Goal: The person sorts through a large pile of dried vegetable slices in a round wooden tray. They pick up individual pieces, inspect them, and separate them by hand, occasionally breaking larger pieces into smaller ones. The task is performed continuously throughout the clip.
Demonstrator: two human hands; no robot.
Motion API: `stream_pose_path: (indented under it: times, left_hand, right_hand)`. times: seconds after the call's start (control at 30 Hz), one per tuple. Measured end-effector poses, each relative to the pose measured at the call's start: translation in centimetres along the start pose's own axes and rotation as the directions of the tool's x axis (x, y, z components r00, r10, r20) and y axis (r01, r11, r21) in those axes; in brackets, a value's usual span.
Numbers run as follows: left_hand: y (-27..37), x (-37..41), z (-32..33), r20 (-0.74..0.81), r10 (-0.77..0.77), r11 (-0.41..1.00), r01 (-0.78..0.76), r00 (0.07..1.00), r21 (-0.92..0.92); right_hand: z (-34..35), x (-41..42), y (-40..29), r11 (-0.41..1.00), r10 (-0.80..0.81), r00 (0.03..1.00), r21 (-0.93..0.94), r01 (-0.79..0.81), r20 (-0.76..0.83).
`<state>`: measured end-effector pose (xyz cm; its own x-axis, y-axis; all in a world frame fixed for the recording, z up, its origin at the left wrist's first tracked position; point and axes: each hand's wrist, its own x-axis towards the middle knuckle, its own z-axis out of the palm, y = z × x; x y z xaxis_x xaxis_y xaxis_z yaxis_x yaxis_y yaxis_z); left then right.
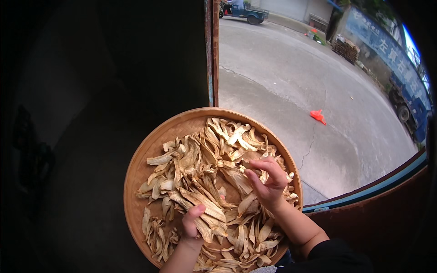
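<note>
A round woven bamboo tray (136,163) lies below me, with many dried, pale tan slices (191,153) spread over it; their exact kind I cannot tell. My left hand (194,220) grips a bundle of these slices (205,208) near the tray's lower middle, thumb on top. To the right, my right hand (269,179) is raised over the slices, thumb and forefinger curved with a gap between their tips. Whether a small piece touches those fingertips is unclear. Part of the woven bottom shows between the heaps.
A door frame edge (213,51) rises behind the tray, with a dark interior at left. Outside, a red plastic bag (318,117) lies on the concrete ground (273,85). A blue cargo tricycle (251,13) and a blue truck (411,112) stand farther off. A blue-edged frame (368,192) curves at right.
</note>
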<state>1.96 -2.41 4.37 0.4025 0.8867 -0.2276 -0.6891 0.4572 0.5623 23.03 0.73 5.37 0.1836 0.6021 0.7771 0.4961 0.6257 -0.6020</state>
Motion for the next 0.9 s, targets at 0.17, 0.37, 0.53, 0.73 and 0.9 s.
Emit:
stream_pose_path:
  times: [0.17, 0.37, 0.53, 0.73, 0.9]
  left_hand:
    - [-0.5, 0.7, -0.5, -0.044, 0.103, 0.993, -0.105, 0.994, -0.054]
    - [0.1, 0.1, -0.1, 0.064, 0.101, 0.992, -0.095, 0.993, -0.082]
    - [0.3, -0.4, 0.0, 0.045, 0.090, 0.996, -0.091, 0.995, 0.018]
    - [0.2, -0.1, 1.3, 0.031, 0.149, 0.989, -0.149, 0.988, -0.008]
    - [0.7, 0.2, 1.4, 0.025, 0.084, 0.996, -0.084, 0.996, 0.001]
  right_hand:
    - [0.1, -0.4, 0.4, 0.973, 0.072, 0.995, 0.222, -0.056, -0.068]
    - [0.4, -1.5, 0.4, 0.709, 0.460, 0.873, 0.527, -0.469, 0.159]
    - [0.8, -2.0, -1.7, 0.797, 0.328, 0.889, 0.412, -0.441, 0.319]
    - [0.9, -2.0, -2.4, 0.797, 0.307, 0.851, 0.374, -0.475, 0.426]
    - [1.4, -2.1, -2.3, 0.804, 0.255, 0.876, 0.414, -0.427, 0.409]
